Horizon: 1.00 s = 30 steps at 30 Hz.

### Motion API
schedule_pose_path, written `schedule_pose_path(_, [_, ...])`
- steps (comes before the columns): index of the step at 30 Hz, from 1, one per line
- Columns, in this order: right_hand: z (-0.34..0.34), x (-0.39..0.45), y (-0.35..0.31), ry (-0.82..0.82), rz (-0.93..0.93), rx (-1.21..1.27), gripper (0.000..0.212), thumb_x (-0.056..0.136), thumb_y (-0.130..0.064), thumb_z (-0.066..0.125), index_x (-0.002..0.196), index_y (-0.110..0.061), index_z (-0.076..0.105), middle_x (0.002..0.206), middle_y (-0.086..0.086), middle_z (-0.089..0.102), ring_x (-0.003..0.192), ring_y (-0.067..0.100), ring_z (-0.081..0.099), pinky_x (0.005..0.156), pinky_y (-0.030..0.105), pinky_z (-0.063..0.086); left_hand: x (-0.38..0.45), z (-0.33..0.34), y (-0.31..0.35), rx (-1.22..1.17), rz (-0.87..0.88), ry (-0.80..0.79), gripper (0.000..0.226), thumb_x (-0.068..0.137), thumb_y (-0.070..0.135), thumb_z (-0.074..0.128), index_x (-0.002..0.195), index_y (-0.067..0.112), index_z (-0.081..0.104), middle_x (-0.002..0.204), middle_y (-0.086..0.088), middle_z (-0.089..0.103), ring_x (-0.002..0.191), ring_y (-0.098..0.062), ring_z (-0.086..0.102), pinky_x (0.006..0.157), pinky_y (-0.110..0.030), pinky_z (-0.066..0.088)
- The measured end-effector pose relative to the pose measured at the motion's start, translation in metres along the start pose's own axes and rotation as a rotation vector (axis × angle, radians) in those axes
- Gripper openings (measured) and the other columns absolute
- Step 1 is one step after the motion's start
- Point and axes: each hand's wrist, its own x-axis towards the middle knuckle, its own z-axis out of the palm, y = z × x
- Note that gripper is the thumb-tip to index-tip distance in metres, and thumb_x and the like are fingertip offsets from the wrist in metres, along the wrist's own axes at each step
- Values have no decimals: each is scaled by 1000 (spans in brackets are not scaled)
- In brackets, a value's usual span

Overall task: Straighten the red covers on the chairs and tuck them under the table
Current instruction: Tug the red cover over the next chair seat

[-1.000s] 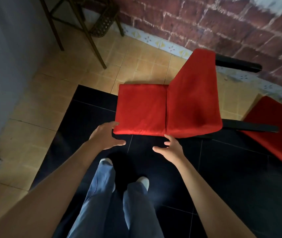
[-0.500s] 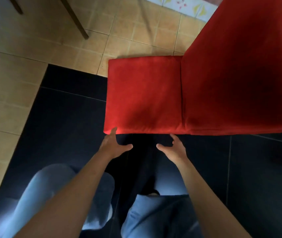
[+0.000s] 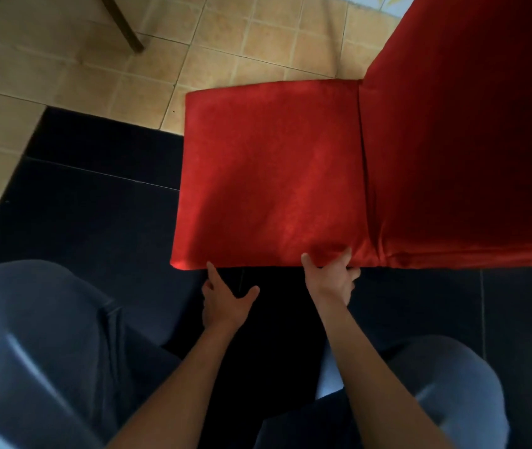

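Crouched closer than half a second ago, with the red cover (image 3: 274, 176) now filling the centre and right of the frame and both hands brought up to its near hem. Nearest, at the bottom of the frame, bent knees in blue trousers (image 3: 41, 345) over the dark floor tiles (image 3: 96, 202). Just above, left hand (image 3: 225, 303) with fingers spread wide and holding nothing, one fingertip touching the hem near the lower left corner of the seat. Right hand (image 3: 332, 277) at lower centre, its grip pinching a bunched fold of cover by the seam where seat meets backrest (thumb on top, fingers tucked below). Best done by drawing that bunch downward and outward evenly, left hand pinning the corner so the fabric goes taut without twisting. Farther up, tan tiles (image 3: 225, 37) and a wooden leg (image 3: 122, 24) at upper left.
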Motion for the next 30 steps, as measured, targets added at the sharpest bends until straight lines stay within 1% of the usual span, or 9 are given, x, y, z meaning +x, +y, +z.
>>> schedule_pose_path(4, [7,8,5,0,21,60,108,84,-56,64,152,-31,-16,157,27,1,128,45,43,100,53,42,15,13,-4,-209,-139,17,113,82,48,69,152,14,-13,155,-21,22,139,-34,32,109,-37,31])
schedule_pose_path(7, [14,16,6,3,52,135,118,82,-62,62,147,-28,-30,158,29,-1,126,45,47,100,51,41,31,24,4,-393,-120,25,113,85,47,67,150,11,-18,156,-16,25,140,-28,32,108,-26,27])
schedule_pose_path(10, [22,24,4,7,84,228,126,80,-64,63,142,-23,-38,159,25,8,128,42,46,101,47,41,44,36,21,-520,-130,62,117,87,47,64,145,4,-28,153,-13,32,139,-21,35,101,-17,22])
schedule_pose_path(13, [30,28,1,8,85,309,130,80,-61,66,135,-24,-46,154,19,28,125,36,51,100,44,42,55,45,39,-638,-196,115,120,89,46,62,136,1,-39,150,-15,35,136,-20,37,99,-15,22])
schedule_pose_path(16, [35,31,0,18,101,350,130,81,-58,67,131,-29,-49,137,16,51,114,33,59,99,45,47,62,51,46,-653,-232,150,120,91,44,60,133,0,-44,149,-18,36,135,-23,39,96,-15,23])
schedule_pose_path(18, [37,32,1,14,111,368,130,81,-56,68,130,-32,-50,129,14,56,111,31,61,97,43,47,62,54,46,-639,-239,168,121,90,44,61,133,-1,-43,148,-19,36,135,-24,40,95,-14,24])
schedule_pose_path(24, [40,34,3,37,111,361,129,82,-55,68,130,-33,-50,124,13,60,110,32,62,95,41,45,58,47,39,-639,-280,172,132,80,50,71,138,3,-38,141,-18,47,128,-27,49,98,-19,31])
schedule_pose_path(28, [42,34,4,51,116,392,130,81,-54,70,133,-32,-48,125,16,59,112,34,60,97,42,44,61,42,38,-719,-316,130,139,73,48,78,140,10,-37,139,-16,50,121,-29,55,109,-37,39])
schedule_pose_path(30, [42,35,5,64,142,457,132,79,-52,73,135,-32,-45,125,19,58,112,35,60,93,38,43,64,40,37,-768,-321,51,133,73,49,78,149,11,-24,141,-11,49,117,-28,58,105,-38,44])
